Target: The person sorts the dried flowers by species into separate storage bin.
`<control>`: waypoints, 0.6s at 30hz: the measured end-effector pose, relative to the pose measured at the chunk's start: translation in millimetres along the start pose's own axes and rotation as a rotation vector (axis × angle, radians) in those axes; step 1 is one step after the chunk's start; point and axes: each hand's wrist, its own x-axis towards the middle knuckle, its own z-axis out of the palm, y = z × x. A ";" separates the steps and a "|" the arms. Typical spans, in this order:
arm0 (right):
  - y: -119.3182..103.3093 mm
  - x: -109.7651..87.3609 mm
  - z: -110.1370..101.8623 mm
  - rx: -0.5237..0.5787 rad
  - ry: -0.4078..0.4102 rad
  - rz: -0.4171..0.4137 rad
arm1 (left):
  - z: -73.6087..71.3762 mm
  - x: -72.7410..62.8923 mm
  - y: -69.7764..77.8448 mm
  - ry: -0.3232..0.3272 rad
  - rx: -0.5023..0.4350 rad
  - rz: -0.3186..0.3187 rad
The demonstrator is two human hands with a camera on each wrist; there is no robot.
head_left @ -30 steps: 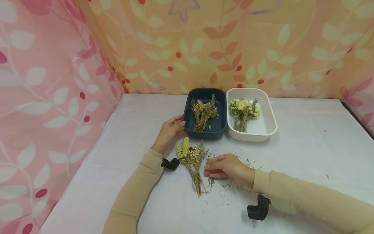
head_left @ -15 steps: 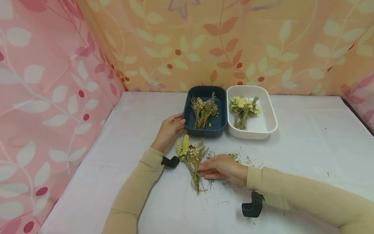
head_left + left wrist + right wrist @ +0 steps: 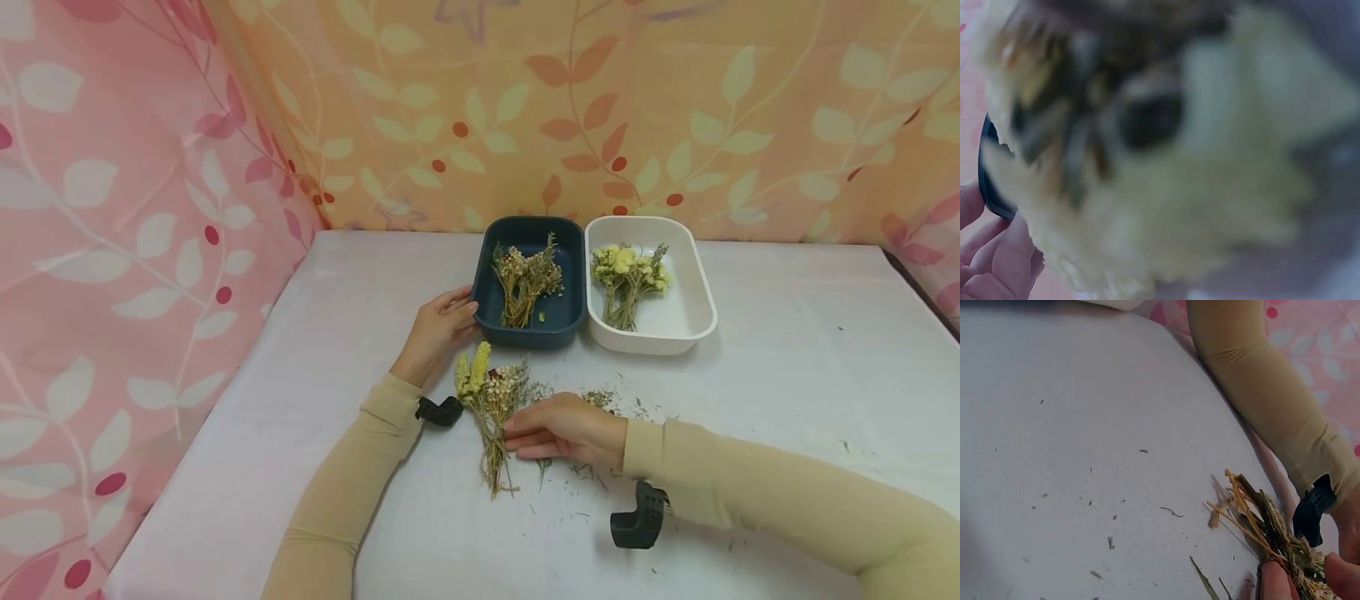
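Observation:
In the head view my right hand (image 3: 566,429) pinches the stems of a dried flower bundle (image 3: 489,396) from their right side. Yellow, white and dark red heads top the bundle, pointing away from me. Up close in the right wrist view, the tied stems (image 3: 1272,528) sit between thumb and fingers. My left hand (image 3: 435,333) holds the near left corner of a dark blue tray (image 3: 525,337), thumb at its rim. Yellow flower heads (image 3: 1166,231), blurred, block most of the left wrist view and hide part of that hand (image 3: 1000,262).
Brown and cream dried flowers (image 3: 525,283) lie in the blue tray. Beside it a white tray (image 3: 686,312) holds yellow dried flowers (image 3: 626,275). Stem bits and crumbs (image 3: 600,400) litter the white tabletop (image 3: 787,375) around my right hand. Patterned cloth (image 3: 420,100) hangs behind.
My right hand has moved left from beside the bundle onto its stems, and the stem ends have swung a little left. The left hand stays at the blue tray.

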 end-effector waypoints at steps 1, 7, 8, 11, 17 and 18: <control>-0.4 0.8 0.4 0.000 0.004 0.001 | 0.1 0.1 0.2 0.002 -0.002 -0.004; -3.5 5.4 3.5 0.008 0.012 -0.012 | -0.3 0.7 0.3 0.012 0.003 -0.018; -4.1 6.1 4.2 0.012 0.013 -0.015 | -0.4 0.8 0.2 0.012 0.002 -0.017; -5.5 8.4 6.4 0.028 0.017 -0.022 | -0.6 -0.3 0.9 0.012 0.000 -0.014; -7.7 13.7 11.9 0.035 0.029 -0.015 | -0.4 -1.0 0.9 0.004 0.012 -0.005; -8.0 14.7 13.0 0.034 0.033 -0.015 | -0.5 -1.1 0.8 0.001 0.020 -0.004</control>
